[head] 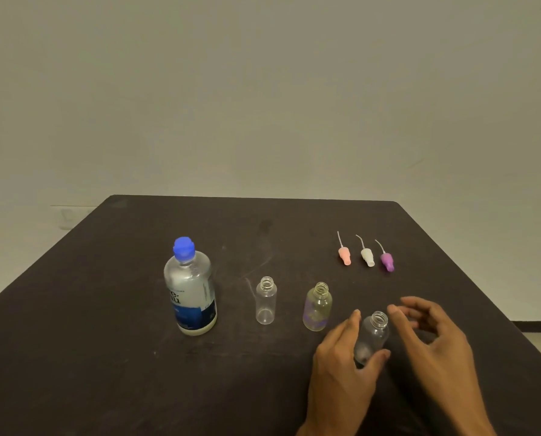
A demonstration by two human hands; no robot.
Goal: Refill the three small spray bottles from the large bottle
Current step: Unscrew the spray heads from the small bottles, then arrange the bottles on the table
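Note:
The large clear bottle [191, 287] with a blue cap and blue label stands upright at the left of the dark table [105, 309]. Two small clear bottles, open-necked, stand to its right: a slim one [266, 301] and a rounder one [317, 306]. My left hand [346, 369] grips the third small bottle [373, 336] at its base, tilted a little, near the front right. My right hand [432, 338] hovers just right of that bottle's neck, fingers apart and holding nothing. Three spray heads lie in a row behind: pink [344, 255], white [367, 257], purple [387, 261].
The table's right edge runs diagonally close to my right hand, and its far edge meets a plain wall. Open tabletop lies between the large bottle and the near edge.

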